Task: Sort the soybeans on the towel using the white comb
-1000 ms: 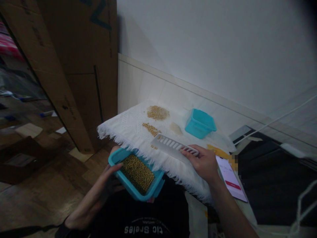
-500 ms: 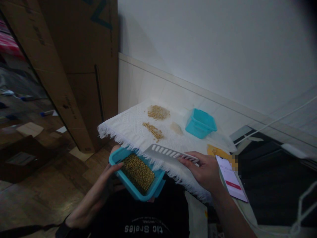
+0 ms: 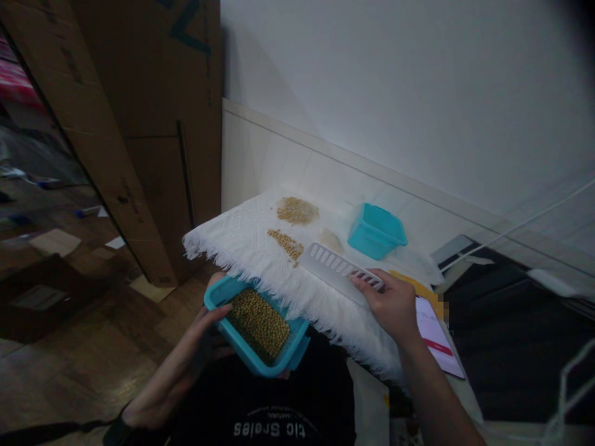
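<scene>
My left hand [image 3: 207, 325] grips a blue plastic container [image 3: 253, 362] by its left side, thumb over the rim. Soybeans [image 3: 263, 325] lie inside it, and it is held tilted just below the table's front edge. My right hand [image 3: 390, 303] is closed around a flat grey slotted scraper [image 3: 330, 266], whose far end is beside a strip of loose soybeans [image 3: 287, 246] on the white fringed cloth [image 3: 237, 232]. Farther back on the cloth is a larger pile of soybeans [image 3: 297, 210]. A pale grainy patch [image 3: 331, 240] lies just beyond the scraper.
A second blue container [image 3: 377, 232] stands at the back right of the cloth. Near my right wrist lie a phone [image 3: 439, 341] and something yellow [image 3: 413, 284]. A tall cardboard box [image 3: 153, 173] stands to the left; a white wall [image 3: 409, 93] rises behind the table.
My right hand has moved the scraper away from me and to the right, from above the held container to beside the strip of soybeans. My left hand and its container have hardly moved.
</scene>
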A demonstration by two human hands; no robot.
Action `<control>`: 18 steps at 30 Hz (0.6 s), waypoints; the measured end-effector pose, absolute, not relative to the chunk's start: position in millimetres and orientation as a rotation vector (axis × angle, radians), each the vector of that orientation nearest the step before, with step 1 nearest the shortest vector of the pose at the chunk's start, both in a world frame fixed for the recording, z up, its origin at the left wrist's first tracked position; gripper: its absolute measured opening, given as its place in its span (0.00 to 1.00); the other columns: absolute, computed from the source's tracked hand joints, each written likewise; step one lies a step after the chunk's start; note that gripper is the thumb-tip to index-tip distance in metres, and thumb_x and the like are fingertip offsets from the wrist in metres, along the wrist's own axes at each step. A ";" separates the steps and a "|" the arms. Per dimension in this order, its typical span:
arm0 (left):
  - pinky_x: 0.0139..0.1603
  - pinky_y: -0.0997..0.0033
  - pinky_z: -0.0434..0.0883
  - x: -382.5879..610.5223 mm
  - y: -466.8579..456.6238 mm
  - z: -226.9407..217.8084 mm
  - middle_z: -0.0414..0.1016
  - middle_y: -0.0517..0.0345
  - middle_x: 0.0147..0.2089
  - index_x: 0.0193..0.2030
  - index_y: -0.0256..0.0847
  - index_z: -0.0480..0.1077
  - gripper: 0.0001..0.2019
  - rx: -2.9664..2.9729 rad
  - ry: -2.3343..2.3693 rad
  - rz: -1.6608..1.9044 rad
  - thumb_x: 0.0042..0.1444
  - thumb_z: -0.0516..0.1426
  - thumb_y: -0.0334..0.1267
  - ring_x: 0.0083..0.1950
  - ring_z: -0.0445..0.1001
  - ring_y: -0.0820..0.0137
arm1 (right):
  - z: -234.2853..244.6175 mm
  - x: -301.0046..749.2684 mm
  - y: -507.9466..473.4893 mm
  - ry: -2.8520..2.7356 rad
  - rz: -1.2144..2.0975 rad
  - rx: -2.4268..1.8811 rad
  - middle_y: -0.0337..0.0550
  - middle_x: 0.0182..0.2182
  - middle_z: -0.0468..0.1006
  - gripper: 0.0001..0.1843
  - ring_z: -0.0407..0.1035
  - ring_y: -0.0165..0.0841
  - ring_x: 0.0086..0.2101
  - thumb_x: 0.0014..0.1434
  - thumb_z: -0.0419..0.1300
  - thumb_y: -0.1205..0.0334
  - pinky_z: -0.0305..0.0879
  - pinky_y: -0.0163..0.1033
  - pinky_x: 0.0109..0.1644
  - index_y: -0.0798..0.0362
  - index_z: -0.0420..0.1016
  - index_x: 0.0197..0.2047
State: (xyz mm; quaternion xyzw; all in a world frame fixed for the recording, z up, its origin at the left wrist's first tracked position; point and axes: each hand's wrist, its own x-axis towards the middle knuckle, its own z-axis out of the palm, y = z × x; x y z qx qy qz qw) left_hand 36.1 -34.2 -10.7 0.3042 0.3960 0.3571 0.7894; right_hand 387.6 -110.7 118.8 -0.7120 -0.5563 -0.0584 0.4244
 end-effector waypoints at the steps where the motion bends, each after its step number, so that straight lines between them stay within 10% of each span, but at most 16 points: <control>1: 0.69 0.33 0.74 35.8 -34.1 -11.2 0.80 0.49 0.72 0.76 0.60 0.67 0.43 0.659 0.849 0.767 0.54 0.71 0.54 0.77 0.69 0.39 | 117.7 386.7 -110.4 -1.394 -0.133 -1.777 0.41 0.24 0.85 0.16 0.74 0.36 0.22 0.60 0.67 0.48 0.66 0.37 0.26 0.51 0.89 0.34; 18: 0.72 0.31 0.70 29.0 -32.2 -25.5 0.82 0.52 0.69 0.70 0.62 0.74 0.41 0.666 0.844 0.774 0.46 0.74 0.50 0.79 0.64 0.37 | 116.0 377.9 -88.2 -1.407 -0.083 -1.734 0.42 0.25 0.85 0.15 0.75 0.36 0.24 0.61 0.68 0.49 0.67 0.36 0.27 0.52 0.89 0.36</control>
